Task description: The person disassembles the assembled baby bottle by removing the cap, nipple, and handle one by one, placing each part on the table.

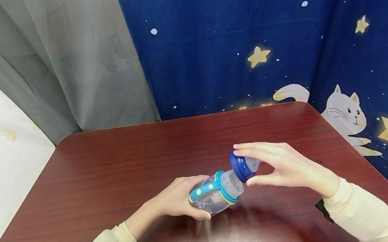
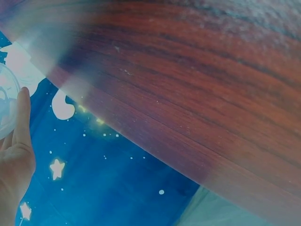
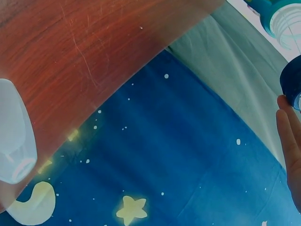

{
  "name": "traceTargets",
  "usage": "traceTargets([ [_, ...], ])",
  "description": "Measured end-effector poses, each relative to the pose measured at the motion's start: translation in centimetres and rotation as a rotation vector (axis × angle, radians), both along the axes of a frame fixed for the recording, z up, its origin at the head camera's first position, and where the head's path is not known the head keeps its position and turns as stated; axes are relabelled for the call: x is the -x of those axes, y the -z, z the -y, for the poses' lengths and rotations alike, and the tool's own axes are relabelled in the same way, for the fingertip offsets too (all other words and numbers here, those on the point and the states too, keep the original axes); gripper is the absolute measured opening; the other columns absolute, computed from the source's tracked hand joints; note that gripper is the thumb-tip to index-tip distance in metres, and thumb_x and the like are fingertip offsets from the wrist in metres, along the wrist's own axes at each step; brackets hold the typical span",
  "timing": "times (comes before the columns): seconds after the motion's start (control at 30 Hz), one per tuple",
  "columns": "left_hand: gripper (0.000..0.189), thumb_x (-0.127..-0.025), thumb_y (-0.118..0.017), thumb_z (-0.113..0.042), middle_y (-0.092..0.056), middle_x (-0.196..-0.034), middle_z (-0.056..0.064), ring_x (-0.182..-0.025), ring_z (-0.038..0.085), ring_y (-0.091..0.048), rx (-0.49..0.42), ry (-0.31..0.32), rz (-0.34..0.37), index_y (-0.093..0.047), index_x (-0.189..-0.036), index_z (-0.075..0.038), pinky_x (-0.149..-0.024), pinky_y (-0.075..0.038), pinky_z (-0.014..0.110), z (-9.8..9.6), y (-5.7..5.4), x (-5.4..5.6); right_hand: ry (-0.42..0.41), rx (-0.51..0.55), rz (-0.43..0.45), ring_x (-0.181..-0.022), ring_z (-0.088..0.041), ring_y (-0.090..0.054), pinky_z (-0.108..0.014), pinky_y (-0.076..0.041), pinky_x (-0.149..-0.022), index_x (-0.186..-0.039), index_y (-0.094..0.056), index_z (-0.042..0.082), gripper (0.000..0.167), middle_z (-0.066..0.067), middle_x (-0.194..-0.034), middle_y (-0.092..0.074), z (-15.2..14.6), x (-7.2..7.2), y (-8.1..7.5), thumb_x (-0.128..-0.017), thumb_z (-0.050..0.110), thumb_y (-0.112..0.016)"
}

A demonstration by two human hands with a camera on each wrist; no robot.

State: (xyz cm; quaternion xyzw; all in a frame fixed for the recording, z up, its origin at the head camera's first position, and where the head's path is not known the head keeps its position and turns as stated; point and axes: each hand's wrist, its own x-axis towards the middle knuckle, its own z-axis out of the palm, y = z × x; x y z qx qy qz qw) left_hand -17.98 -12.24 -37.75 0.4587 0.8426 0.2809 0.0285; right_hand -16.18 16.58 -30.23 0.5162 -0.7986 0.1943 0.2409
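Observation:
My left hand [image 1: 186, 198] grips a clear baby bottle [image 1: 212, 202] with a teal collar and a teal handle dotted with yellow. The bottle lies tilted, its open threaded mouth [image 1: 233, 183] facing right. Fingers and thumb of my right hand [image 1: 283, 163] hold a dark blue bottle cap [image 1: 241, 166] with a translucent top, partly hidden by the fingers. The cap is tipped on its side, right at the upper edge of the mouth. In the right wrist view, the blue cap [image 3: 290, 84] appears just below the bottle's mouth [image 3: 288, 26].
Both hands are over a reddish-brown wooden table [image 1: 138, 157] with rounded far corners. Behind it hang a grey curtain [image 1: 91, 70] and a blue star-patterned curtain [image 1: 205, 50]. A dark object [image 1: 324, 210] shows beside the right sleeve. A pale rounded shape [image 3: 16, 132] fills the right wrist view's left edge.

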Motion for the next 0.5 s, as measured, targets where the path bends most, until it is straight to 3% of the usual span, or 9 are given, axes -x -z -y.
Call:
traceTargets([
  [0.23,0.080,-0.062,-0.067,-0.060,-0.055,-0.100,-0.010,-0.084,0.002,-0.051,0.004,-0.002,-0.008,-0.047,-0.123,-0.011,-0.070,-0.043,0.021,0.0,0.0,0.0,0.023,0.000,0.014,-0.111,-0.015,-0.047,-0.029,-0.042,-0.083,-0.124,-0.051,0.011,0.067,-0.002,-0.125,-0.049,-0.1,0.0,-0.9,-0.067,0.040,-0.074],
  [0.5,0.080,-0.062,-0.067,-0.060,-0.055,-0.100,-0.010,-0.084,0.002,-0.051,-0.004,0.005,-0.012,-0.047,-0.122,-0.012,-0.070,-0.043,0.021,-0.1,0.0,0.0,0.040,0.026,0.009,-0.110,-0.016,-0.048,-0.024,-0.038,-0.087,-0.125,-0.049,0.010,0.067,-0.003,-0.124,-0.049,-0.2,0.2,-1.7,-0.072,0.046,-0.067],
])
